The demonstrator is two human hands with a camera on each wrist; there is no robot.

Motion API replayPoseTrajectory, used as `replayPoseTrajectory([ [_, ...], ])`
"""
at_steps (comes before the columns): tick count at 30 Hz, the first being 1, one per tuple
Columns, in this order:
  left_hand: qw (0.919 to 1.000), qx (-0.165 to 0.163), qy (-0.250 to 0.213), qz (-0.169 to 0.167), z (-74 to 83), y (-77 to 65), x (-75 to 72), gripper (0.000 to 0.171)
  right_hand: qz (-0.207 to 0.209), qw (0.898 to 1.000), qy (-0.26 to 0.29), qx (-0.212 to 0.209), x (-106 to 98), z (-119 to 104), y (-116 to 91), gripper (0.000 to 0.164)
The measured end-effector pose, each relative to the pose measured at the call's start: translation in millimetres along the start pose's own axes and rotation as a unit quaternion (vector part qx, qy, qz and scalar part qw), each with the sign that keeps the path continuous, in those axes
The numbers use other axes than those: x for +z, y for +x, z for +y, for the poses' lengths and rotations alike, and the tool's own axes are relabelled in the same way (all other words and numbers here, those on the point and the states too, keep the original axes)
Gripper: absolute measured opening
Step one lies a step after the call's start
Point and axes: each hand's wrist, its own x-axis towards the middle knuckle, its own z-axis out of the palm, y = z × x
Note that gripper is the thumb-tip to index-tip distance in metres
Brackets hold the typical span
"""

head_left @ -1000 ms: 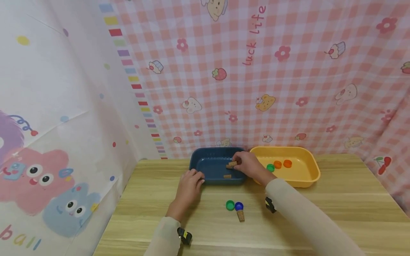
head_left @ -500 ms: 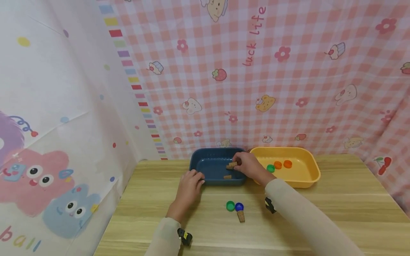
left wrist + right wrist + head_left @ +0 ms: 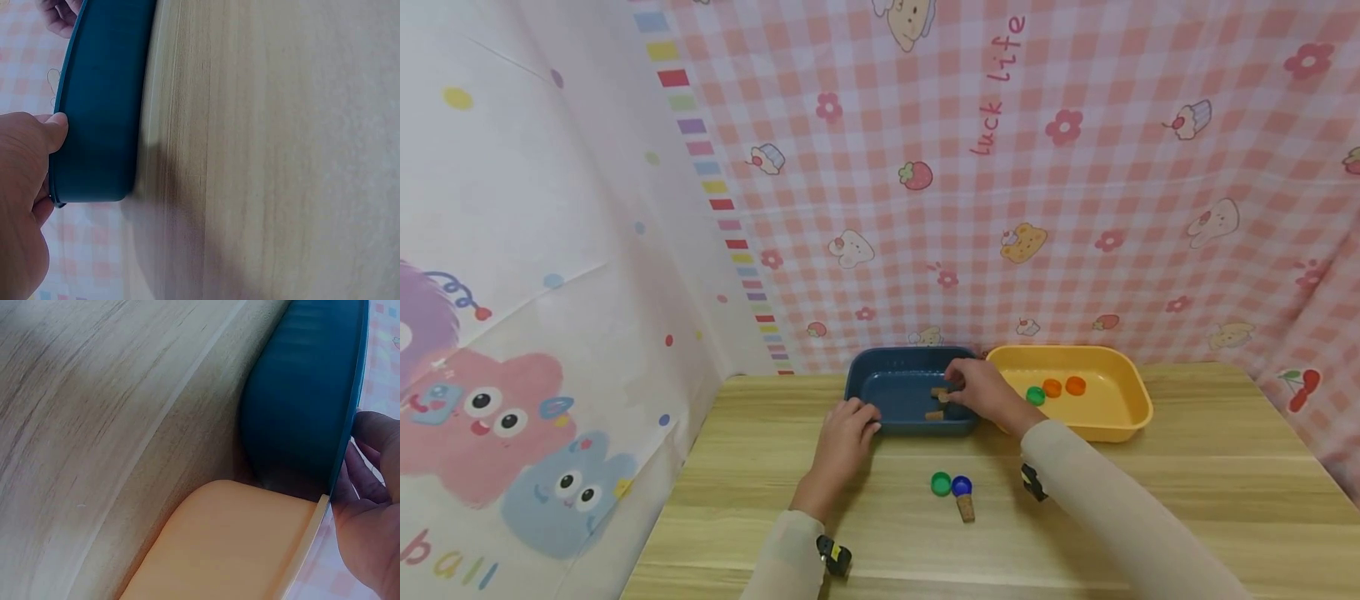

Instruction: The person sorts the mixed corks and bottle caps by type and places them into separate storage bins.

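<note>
My left hand (image 3: 844, 437) grips the near left corner of a dark blue tray (image 3: 883, 425); in the left wrist view its thumb (image 3: 57, 130) lies outside the rim with fingers behind. My right hand (image 3: 988, 387) reaches over the tray's right end, its thumb and fingers pinching a tapered cork (image 3: 943, 398) whose end faces me. Another cork (image 3: 938, 391) lies just behind it, and a further cork (image 3: 934, 415) is on the tray floor nearer me. In the right wrist view the tray wall hides the right fingertips and the corks.
A yellow tray (image 3: 1120, 408) stands against the blue one on the right, holding a green cap (image 3: 1035, 395) and two orange caps (image 3: 1052, 388). On the wooden table (image 3: 880, 533) in front are a green cap (image 3: 941, 483), a blue cap (image 3: 962, 485) and a cork (image 3: 966, 508).
The cork at my right fingertips has turned from lying sideways to pointing its end toward me, and sits slightly lower. My left hand has stayed on the tray rim.
</note>
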Motion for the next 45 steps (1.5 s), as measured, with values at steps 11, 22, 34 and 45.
replayPoseTrajectory([
  [11,0.9999,0.006,0.005,0.006,-0.7,-0.5,0.3,0.006,0.01,1.0,0.028,-0.002,-7,4,-7,0.025],
  [22,1.0,0.001,-0.006,-0.005,-0.2,-0.5,-1.2,0.005,0.036,0.998,0.042,-0.027,-15,8,-27,0.027],
  [34,1.0,0.001,-0.002,-0.006,0.6,-0.1,-1.4,0.005,0.043,0.995,0.08,-0.04,-15,4,-58,0.024],
  [45,1.0,0.004,-0.007,-0.001,0.3,-0.4,-2.3,0.005,0.036,0.994,0.089,-0.049,-7,4,-88,0.023],
])
